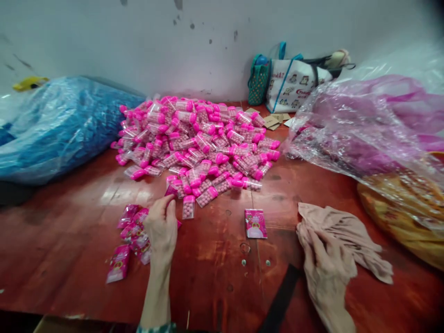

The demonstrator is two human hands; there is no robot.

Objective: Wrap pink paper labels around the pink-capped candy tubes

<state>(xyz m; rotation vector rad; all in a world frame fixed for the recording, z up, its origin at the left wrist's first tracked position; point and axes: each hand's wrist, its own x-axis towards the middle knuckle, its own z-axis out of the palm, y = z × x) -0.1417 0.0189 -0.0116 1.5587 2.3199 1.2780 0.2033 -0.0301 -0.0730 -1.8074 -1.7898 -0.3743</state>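
The left hand [161, 222] has its fingers drawn together over a bit of pink packaging [170, 190]. Pink packets [130, 231] lie to its left, and the heap of pink-capped tubes [201, 143] spreads beyond. Right of it, a pink sachet [255, 224] lies flat; farther right, the right hand [329, 261] rests, fingers slightly spread, on a beige cloth [347, 231].

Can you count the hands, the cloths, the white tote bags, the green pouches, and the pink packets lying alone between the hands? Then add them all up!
Hands: 2 (left hand, right hand)
Beige cloth: 1
White tote bag: 1
Green pouch: 1
Pink packet: 1
Total: 6
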